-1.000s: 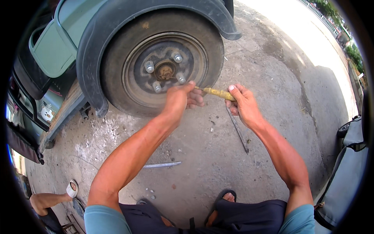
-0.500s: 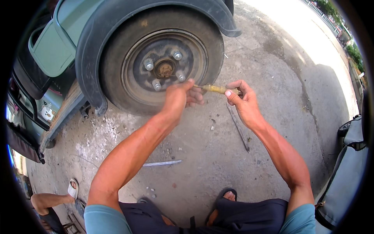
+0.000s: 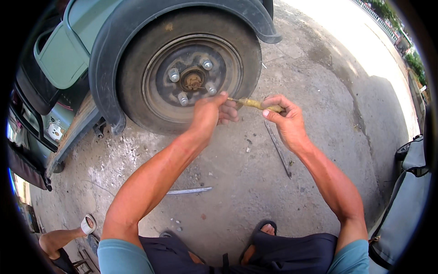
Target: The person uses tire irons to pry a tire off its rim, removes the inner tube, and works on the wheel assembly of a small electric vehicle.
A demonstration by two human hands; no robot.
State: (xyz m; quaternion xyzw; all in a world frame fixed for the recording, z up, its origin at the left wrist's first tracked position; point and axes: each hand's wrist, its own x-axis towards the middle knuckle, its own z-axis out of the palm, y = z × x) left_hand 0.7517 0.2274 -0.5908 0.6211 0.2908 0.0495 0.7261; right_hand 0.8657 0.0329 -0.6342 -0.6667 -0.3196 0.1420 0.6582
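Two hands share one yellow-handled tool point(image 3: 253, 104): the left hand point(image 3: 210, 112) pinches its thin shaft between thumb and fingertips, and the right hand point(image 3: 290, 124) grips the handle. A second ago the right thumb lay atop the handle; now it presses from the near side. One flat bar point(image 3: 277, 150) lies below the right fingers. Just past the left fingertips stands one wheel point(image 3: 191, 49), four lug studs point(image 3: 174, 75) circling a hub opening point(image 3: 182, 83) that holds a rusty fitting point(image 3: 194, 82). Farther from the left fingers lies a silver strip point(image 3: 190, 190).
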